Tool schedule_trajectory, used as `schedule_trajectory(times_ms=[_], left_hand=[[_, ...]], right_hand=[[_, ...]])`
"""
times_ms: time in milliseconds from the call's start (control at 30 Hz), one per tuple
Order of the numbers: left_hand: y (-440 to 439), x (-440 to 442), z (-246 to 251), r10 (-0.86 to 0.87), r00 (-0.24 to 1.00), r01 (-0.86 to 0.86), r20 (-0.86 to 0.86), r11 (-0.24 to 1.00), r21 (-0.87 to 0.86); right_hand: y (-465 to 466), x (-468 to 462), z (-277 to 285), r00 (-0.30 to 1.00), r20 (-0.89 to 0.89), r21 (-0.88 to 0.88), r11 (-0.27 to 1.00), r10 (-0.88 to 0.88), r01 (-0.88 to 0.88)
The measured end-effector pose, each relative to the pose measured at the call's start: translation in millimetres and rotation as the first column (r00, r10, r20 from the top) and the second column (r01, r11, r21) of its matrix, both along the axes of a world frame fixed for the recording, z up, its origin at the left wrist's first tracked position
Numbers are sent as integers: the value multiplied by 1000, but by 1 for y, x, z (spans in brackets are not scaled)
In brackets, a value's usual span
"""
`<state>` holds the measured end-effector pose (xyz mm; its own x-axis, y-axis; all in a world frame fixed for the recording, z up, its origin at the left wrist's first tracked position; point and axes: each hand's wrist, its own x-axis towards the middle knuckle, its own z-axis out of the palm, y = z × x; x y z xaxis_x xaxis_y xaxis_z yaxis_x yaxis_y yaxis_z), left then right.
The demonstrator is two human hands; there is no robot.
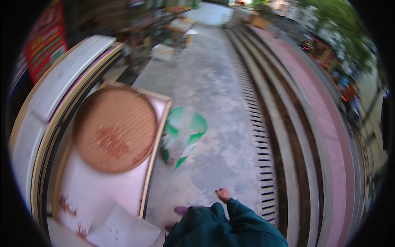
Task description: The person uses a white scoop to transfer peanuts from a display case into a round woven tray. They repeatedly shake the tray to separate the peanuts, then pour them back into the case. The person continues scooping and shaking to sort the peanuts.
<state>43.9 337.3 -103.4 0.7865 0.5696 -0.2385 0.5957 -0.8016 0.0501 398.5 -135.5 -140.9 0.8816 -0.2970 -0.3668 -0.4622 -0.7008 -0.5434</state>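
My right hand (pixel 222 195) hangs below a dark green sleeve, over the concrete pavement, with its fingers curled; it is small and blurred, and nothing is seen in it. My left hand is out of view. To the left, a round woven bamboo tray (pixel 117 102) rests in a shallow wood-framed box (pixel 101 185) with a whitish bottom. Small reddish-brown pieces (pixel 112 139) lie in a patch on the tray and more at its lower right edge. A sheet of white paper (pixel 123 227) lies in the box's near end, with a few small bits on it.
A green and white plastic sack (pixel 185 132) lies on the pavement beside the box. A slotted drain cover (pixel 264 160) and steps (pixel 287 132) run along the right. White-topped boards (pixel 68 74) line the left. Farther off stand a white box (pixel 162 52) and small tables (pixel 180 26).
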Motion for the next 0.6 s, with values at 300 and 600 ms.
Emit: schedule_trajectory(times_ms=[300, 600], left_hand=[[-66, 9, 84, 987, -56, 467, -151, -108, -878], [-134, -12, 94, 947, -247, 545, -208, -41, -837]], right_hand=[[44, 51, 7, 946, -148, 377, 900, 289, -217], [88, 134, -41, 836, -210, 557, 765, 507, -324]])
